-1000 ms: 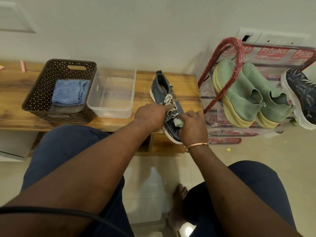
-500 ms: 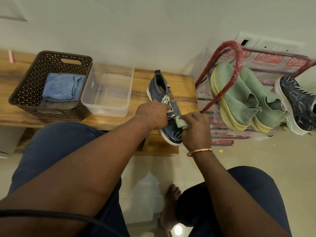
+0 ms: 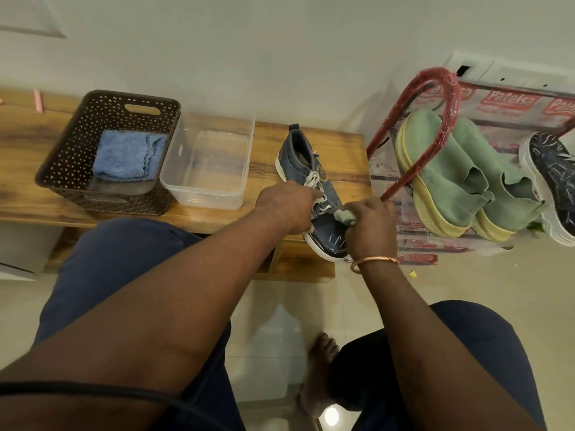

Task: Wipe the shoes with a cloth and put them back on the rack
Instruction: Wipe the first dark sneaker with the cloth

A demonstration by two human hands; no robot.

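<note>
A bare foot (image 3: pixel 320 353) rests on the tiled floor between the person's two knees. Above it, a copper-coloured bangle (image 3: pixel 373 262) sits on the right wrist.

The right hand (image 3: pixel 370 228) is curled around a small pale-green wiping cloth (image 3: pixel 343 216) and presses it against the right side of the shoe's forepart. The left hand (image 3: pixel 286 206) has its fingers curled over the lace area and holds the blue denim lace-up shoe with white sole (image 3: pixel 298 160) from its left side. The shoe lies between the two hands on the wooden bench (image 3: pixel 342 157), sole down. Its toe projects past the front edge and its heel points toward the wall.

Further left on the bench stands a clear plastic tub (image 3: pixel 202 197). Touching it is a brown perforated plastic basket (image 3: pixel 77 150), which contains a folded blue towel (image 3: pixel 127 157).

To the right of the bench stands a red-framed shoe rack (image 3: pixel 451 98). It carries a pair of green slip-on shoes with yellow soles (image 3: pixel 441 175) and a dark patterned sneaker (image 3: pixel 550 169).
</note>
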